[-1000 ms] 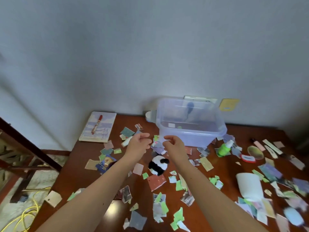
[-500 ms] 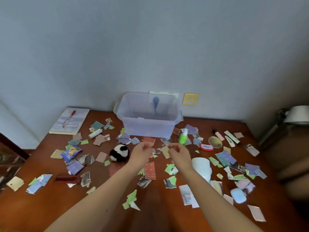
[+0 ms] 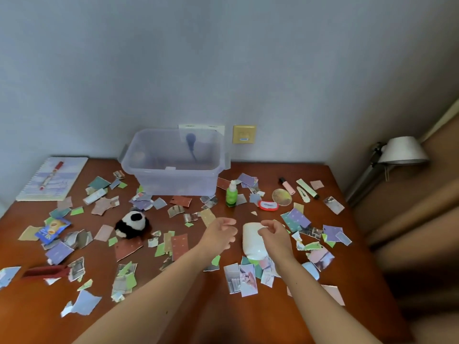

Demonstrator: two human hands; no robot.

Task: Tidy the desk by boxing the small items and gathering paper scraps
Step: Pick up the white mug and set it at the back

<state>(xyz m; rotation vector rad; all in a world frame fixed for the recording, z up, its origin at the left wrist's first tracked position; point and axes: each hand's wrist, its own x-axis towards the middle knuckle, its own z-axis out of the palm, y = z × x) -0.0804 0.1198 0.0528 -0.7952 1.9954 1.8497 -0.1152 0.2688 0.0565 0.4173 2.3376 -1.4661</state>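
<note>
A translucent plastic box (image 3: 173, 181) stands open at the back of the brown desk (image 3: 223, 309). Torn paper scraps (image 3: 178, 242) cover most of the desk. Small items lie among them: a panda plush (image 3: 133, 223), a green bottle (image 3: 231, 194), a white cup (image 3: 250, 244) on its side, a red-and-white item (image 3: 268, 205), a round disc (image 3: 282, 197) and a blue snack packet (image 3: 52, 229). My left hand (image 3: 218, 233) hovers left of the cup, fingers loosely curled, holding nothing. My right hand (image 3: 274, 233) hangs over the cup's right side, fingers also loosely curled.
A notebook (image 3: 52, 180) with a red pen (image 3: 51, 176) lies at the back left. A pink marker (image 3: 286, 186), a hair clip (image 3: 303, 194) and a dark red item (image 3: 44, 271) also lie on the desk. A desk lamp (image 3: 402, 151) stands beyond the right edge.
My hands have drawn back from in front of the box and moved right to the white cup, spreading slightly apart. The view has swung right.
</note>
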